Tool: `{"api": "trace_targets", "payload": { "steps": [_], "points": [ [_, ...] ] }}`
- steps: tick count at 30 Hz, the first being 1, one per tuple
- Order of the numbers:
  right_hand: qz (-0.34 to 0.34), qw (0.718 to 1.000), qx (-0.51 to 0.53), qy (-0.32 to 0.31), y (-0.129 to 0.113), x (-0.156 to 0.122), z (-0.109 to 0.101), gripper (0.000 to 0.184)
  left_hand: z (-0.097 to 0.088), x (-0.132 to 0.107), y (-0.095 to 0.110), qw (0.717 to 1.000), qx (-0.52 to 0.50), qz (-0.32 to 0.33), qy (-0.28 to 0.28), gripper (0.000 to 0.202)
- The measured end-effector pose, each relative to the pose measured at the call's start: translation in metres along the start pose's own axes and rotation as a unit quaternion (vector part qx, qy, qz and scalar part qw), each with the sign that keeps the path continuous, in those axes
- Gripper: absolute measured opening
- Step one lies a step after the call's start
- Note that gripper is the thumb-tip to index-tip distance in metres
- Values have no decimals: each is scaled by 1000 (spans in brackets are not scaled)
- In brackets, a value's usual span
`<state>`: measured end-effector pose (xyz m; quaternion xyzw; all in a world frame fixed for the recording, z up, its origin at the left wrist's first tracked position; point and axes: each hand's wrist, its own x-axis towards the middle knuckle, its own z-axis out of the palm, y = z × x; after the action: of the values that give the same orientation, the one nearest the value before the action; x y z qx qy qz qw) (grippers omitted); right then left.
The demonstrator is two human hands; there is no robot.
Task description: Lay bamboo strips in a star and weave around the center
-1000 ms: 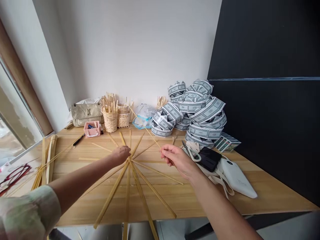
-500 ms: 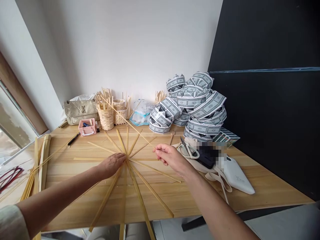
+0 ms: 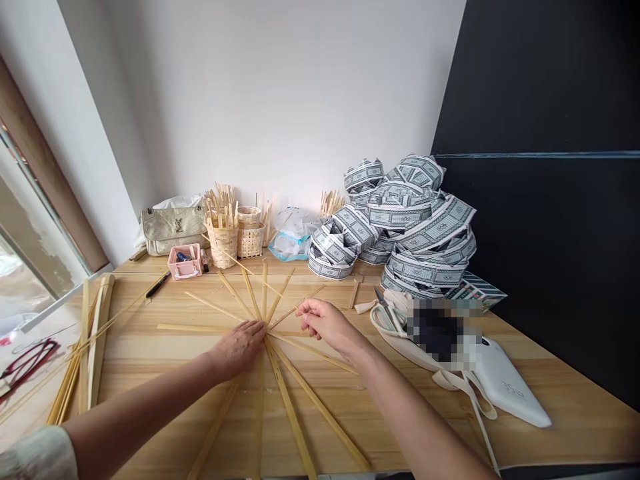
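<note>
At mid-table, off edges: left hand, right hand on bamboo strips

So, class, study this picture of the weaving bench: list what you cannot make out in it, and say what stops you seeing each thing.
1. Head view: where the bamboo strips cross, under the left hand.
2. Head view: the dark object beside the scissors, pixelated.
3. Head view: the strips' near ends, cut by the bottom edge.
4. Head view: the thin strip ends hidden in the right hand pinch.
</note>
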<state>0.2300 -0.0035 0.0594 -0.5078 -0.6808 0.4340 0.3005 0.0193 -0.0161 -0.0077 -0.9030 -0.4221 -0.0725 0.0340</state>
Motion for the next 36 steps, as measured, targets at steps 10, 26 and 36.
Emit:
{"api": "trace_targets", "payload": {
  "steps": [10, 26, 36],
  "points": [
    [-137, 952, -272, 5, 9, 43, 32, 25, -2, 3, 0, 999, -22, 5, 26, 25],
    [-165, 903, -395, -35, 32, 33, 62, 34, 7, 2, -3, 997, -66, 18, 45, 29],
    [-182, 895, -407, -31, 36, 29, 65, 34, 3, 1, 2, 995, -86, 9, 43, 32]
  ]
}}
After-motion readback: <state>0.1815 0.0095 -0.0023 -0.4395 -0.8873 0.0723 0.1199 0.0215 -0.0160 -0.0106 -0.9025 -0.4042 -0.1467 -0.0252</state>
